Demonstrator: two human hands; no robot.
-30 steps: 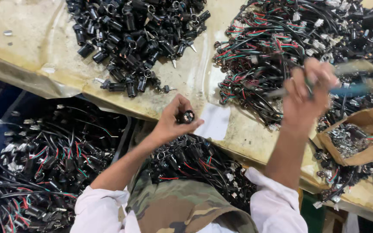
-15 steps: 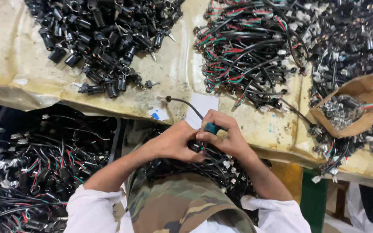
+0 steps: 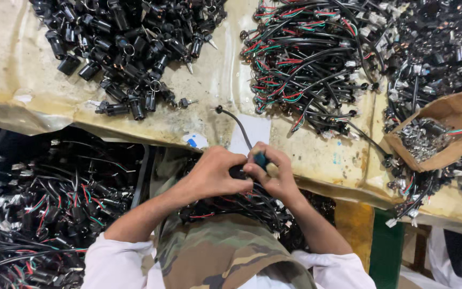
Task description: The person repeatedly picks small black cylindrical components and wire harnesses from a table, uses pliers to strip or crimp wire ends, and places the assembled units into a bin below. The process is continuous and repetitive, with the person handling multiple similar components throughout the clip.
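Workbench: stained, yellowed sheet-covered tabletop (image 3: pixel 22 80) ran across the upper part of the view, its near edge just beyond the person's hands.
Far-left pile: short black cylindrical lock barrels with small metal keys (image 3: pixel 129 43) lay heaped toward the tabletop's far-left corner.
Centre pile: tangled black cables with red, green and white leads (image 3: pixel 306 59) lay at the far middle of the tabletop.
Right edge: torn brown cardboard box of small silvery metal parts (image 3: pixel 445 136) sat near the right edge.
Left hand: left hand (image 3: pixel 215 174) was curled closed around a small black part (image 3: pixel 237 171), mostly hidden, so its shape could not be told.
Right hand: right hand (image 3: pixel 274 176) was closed around a teal-handled tool with a pale butt end (image 3: pixel 266 163), pressed against the left hand just off the tabletop's near edge.
Lead: thin black cable with a round end (image 3: pixel 233 120) rose from between the hands onto the tabletop, across a white paper slip (image 3: pixel 255 131).
Below: loose black wired assemblies (image 3: pixel 44 208) filled the space under the near edge, at the left.
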